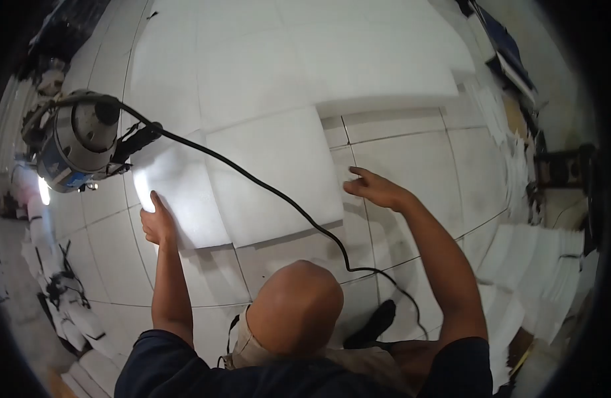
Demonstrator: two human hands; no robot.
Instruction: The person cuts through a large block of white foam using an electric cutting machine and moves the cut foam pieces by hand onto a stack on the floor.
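My left hand is at the left edge of a white foam block, thumb up along its edge and fingers curled. Right beside that block lies a second white foam block. My right hand hovers over the tiles to the right of it, holding nothing, with its fingers partly extended and apart. A grey motor machine with a blue label, a black handle and a lit lamp stands left of the blocks. Its black cable runs across both blocks toward my foot. What is under the machine is hidden.
A large spread of white foam sheets covers the far floor. White tiles show between the foam and me. Stacked white sheets stand at the right, near a dark metal frame. White scraps lie at the left.
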